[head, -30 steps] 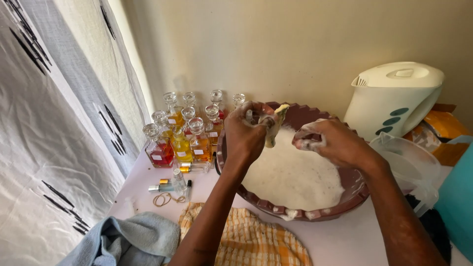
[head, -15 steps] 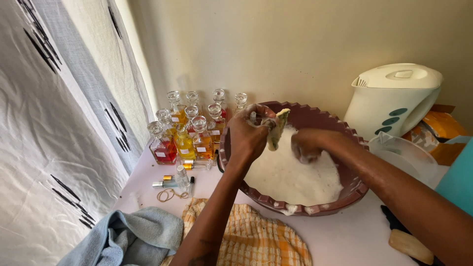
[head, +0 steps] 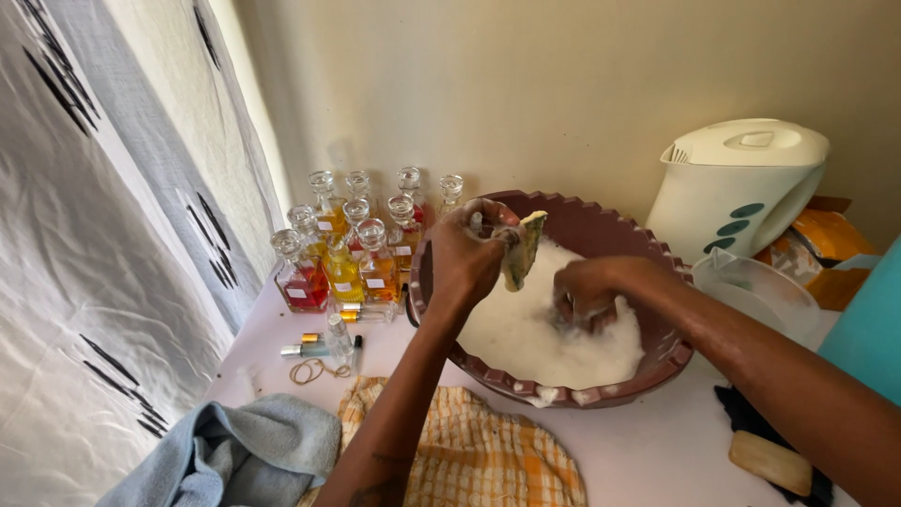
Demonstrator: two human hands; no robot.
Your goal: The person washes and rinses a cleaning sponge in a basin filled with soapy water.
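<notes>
Over a brown scalloped basin (head: 648, 361) of white suds (head: 526, 333), I work at a pale table (head: 648, 451) set against a cream wall. My left hand (head: 466, 258) is raised above the basin's near-left rim, fingers closed tight around a yellow-green sponge (head: 521, 249) that hangs from the grip, its top edge poking up beside my knuckles; a small clear glass piece seems to sit in the same grip, though I cannot tell exactly what it is. My right hand (head: 587, 293) is down in the foam near the middle of the basin, fingers curled under and partly buried; whether it holds anything I cannot tell.

Just left of the basin stands a cluster of glass stoppered bottles (head: 343, 249) filled with red, yellow and amber liquid. In front of them lie a few small vials (head: 324, 343) and some rubber bands (head: 310, 373). A yellow checked cloth (head: 488, 455) lies at the table's near edge under my left forearm, with a blue-grey towel (head: 244, 455) beside it. Behind the basin on the right stands a white electric kettle (head: 737, 188), a clear plastic container (head: 765, 296) before it. A tan bar of soap (head: 770, 462) rests on something dark at the lower right. A white curtain (head: 103, 253) with black marks hangs along the left.
</notes>
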